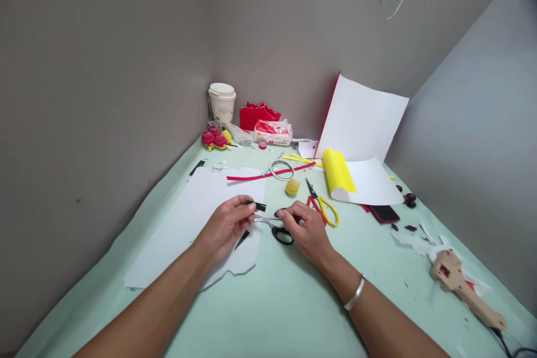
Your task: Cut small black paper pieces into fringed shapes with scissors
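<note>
Cutting looks partway — left hand [229, 222] pinches black strip [260, 207] over white sheet [188, 229]'s right edge, right hand [305, 230]'s fingertips bunched at scissors [283, 236], grip unclear — black sliver [242, 239] already on sheet, trimming left can't be told

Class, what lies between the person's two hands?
In the head view, scissors are between the left hand and right hand; the left pinches a black strip.

Left hand [229, 225] pinches black strip [260, 207] over white sheet [180, 235]; right hand [305, 229] holds black-handled scissors [274, 230] by one loop, blades toward left hand; small yellow cylinder [292, 187] just beyond; glue gun [464, 290] lies far right, cord [499, 337] attached.
</note>
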`<action>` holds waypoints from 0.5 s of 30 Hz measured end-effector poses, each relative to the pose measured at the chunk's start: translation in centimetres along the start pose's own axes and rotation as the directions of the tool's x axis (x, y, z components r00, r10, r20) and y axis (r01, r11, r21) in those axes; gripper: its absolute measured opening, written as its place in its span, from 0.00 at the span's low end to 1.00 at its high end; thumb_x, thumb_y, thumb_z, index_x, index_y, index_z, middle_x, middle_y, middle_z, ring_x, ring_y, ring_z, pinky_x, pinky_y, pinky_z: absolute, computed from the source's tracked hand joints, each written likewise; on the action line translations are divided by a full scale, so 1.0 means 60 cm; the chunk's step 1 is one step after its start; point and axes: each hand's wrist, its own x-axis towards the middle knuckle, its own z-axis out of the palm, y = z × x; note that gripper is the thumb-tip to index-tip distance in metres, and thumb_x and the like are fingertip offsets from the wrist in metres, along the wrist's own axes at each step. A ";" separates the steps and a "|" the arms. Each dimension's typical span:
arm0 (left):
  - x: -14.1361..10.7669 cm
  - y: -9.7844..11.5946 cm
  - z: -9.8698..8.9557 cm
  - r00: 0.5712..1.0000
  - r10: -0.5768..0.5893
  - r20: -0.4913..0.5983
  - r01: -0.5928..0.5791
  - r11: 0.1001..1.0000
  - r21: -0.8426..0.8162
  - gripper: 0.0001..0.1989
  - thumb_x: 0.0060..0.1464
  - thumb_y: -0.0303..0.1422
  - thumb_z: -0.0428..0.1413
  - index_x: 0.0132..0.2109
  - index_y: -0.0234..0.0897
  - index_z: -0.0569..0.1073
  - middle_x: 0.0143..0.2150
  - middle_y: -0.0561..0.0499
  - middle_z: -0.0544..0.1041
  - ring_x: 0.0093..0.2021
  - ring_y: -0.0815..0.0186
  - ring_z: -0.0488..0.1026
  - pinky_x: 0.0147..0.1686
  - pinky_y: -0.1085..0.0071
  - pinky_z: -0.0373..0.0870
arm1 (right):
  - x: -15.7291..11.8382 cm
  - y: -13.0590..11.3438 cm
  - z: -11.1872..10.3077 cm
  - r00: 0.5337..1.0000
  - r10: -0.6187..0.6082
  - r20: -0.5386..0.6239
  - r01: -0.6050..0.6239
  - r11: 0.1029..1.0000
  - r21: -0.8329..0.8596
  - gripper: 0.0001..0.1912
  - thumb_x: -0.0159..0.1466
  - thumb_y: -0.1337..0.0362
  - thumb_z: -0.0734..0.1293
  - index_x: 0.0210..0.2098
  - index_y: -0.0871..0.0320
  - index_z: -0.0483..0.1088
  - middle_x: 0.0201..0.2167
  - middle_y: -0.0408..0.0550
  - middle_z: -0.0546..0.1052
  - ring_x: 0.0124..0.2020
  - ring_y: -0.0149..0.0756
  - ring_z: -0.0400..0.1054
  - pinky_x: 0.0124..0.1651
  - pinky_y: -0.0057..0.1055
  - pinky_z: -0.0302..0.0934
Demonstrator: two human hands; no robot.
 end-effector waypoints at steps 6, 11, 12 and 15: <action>0.010 0.004 -0.018 0.974 0.187 -0.131 -0.174 0.979 0.104 0.12 0.46 0.31 0.66 0.39 0.37 0.74 0.28 0.57 0.71 0.27 0.75 0.64 0.31 0.78 0.62 | -0.004 0.007 0.001 0.993 -0.033 0.111 0.070 0.935 -0.349 0.16 0.62 0.67 0.65 0.50 0.58 0.71 0.39 0.52 0.74 0.42 0.43 0.67 0.45 0.39 0.63; 0.022 0.001 -0.039 0.925 0.302 -0.230 -0.263 0.946 0.188 0.13 0.45 0.34 0.65 0.40 0.39 0.76 0.31 0.55 0.74 0.29 0.73 0.64 0.32 0.76 0.61 | -0.010 -0.014 -0.010 0.946 0.002 0.325 0.167 0.854 -0.493 0.17 0.65 0.68 0.61 0.52 0.59 0.71 0.44 0.55 0.74 0.47 0.44 0.66 0.50 0.39 0.62; 0.024 0.000 -0.041 0.918 0.314 -0.241 -0.270 0.943 0.197 0.13 0.45 0.34 0.65 0.40 0.39 0.76 0.31 0.55 0.74 0.29 0.73 0.64 0.32 0.75 0.60 | -0.011 -0.019 -0.013 0.932 0.008 0.362 0.189 0.843 -0.504 0.19 0.65 0.68 0.60 0.54 0.59 0.71 0.45 0.56 0.73 0.47 0.44 0.66 0.51 0.39 0.62; 0.026 -0.001 -0.043 0.907 0.324 -0.269 -0.273 0.939 0.210 0.12 0.45 0.35 0.65 0.39 0.38 0.76 0.31 0.55 0.73 0.29 0.73 0.63 0.32 0.75 0.60 | -0.017 -0.032 -0.022 0.887 0.015 0.462 0.259 0.812 -0.523 0.24 0.63 0.70 0.61 0.59 0.58 0.67 0.49 0.56 0.72 0.50 0.45 0.65 0.52 0.40 0.61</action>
